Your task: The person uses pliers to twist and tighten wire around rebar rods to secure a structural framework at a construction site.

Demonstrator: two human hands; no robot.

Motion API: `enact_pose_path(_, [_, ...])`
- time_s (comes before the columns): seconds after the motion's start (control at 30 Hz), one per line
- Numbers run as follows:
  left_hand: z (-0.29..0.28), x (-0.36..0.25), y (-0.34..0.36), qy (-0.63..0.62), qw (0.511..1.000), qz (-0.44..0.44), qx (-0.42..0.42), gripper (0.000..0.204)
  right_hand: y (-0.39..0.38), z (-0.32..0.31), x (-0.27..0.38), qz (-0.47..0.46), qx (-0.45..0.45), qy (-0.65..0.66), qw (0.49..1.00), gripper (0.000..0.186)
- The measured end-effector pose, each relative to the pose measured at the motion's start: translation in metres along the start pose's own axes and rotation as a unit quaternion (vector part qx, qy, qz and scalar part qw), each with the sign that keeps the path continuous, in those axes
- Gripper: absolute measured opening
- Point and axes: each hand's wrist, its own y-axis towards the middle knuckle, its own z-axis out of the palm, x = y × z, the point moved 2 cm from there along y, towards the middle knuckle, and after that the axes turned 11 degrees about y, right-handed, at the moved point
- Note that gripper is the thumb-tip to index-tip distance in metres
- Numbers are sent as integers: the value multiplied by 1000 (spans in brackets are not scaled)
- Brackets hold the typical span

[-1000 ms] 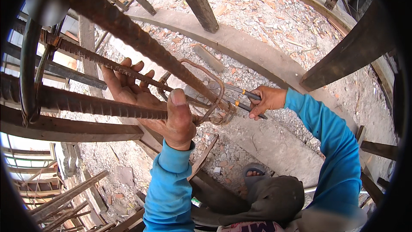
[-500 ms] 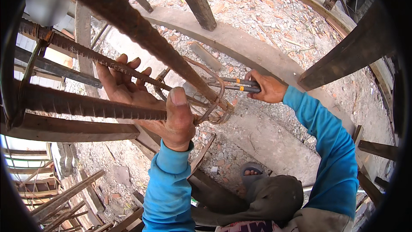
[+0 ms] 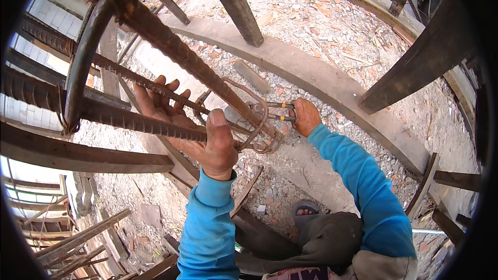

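Note:
A rusty rebar cage [image 3: 197, 67] of ribbed bars slants from the upper left to the centre. My left hand [image 3: 220, 148] is palm up under its bars, with the lower bar resting between thumb and palm and the fingers spread behind the thinner bar. Bent rod stirrups [image 3: 266, 110] surround the bars' near end. My right hand [image 3: 307, 116] grips pincers [image 3: 281, 118] by their dark, orange-banded handles. The pincers' head is at the end stirrup, beside the thick bar; its jaws are partly hidden, so I cannot tell what they touch.
Dark timber posts [image 3: 233, 8] rise at the back, with a broader post [image 3: 415, 72] at the right. A long concrete beam [image 3: 311, 70] curves across the rubble-strewn ground [image 3: 321, 26]. Loose planks [image 3: 85, 233] lie at the lower left. My sandalled foot [image 3: 305, 208] is below the cage end.
My right hand has moved left with the pincers, closer to the cage, and their handles are wider apart. My left hand keeps its hold. More of the cage's upper-left stirrup shows.

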Motion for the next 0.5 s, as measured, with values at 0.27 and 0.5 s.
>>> enact_pose_path(0.27, [3, -4, -2, -16, 1000, -10, 0, 101, 13, -73, 44, 82, 136, -5, 987, 21])
enact_pose_path(0.5, [-6, 1, -1, -14, 1000, -19, 14, 98, 11, -114, 122, 154, 238, -63, 957, 37])
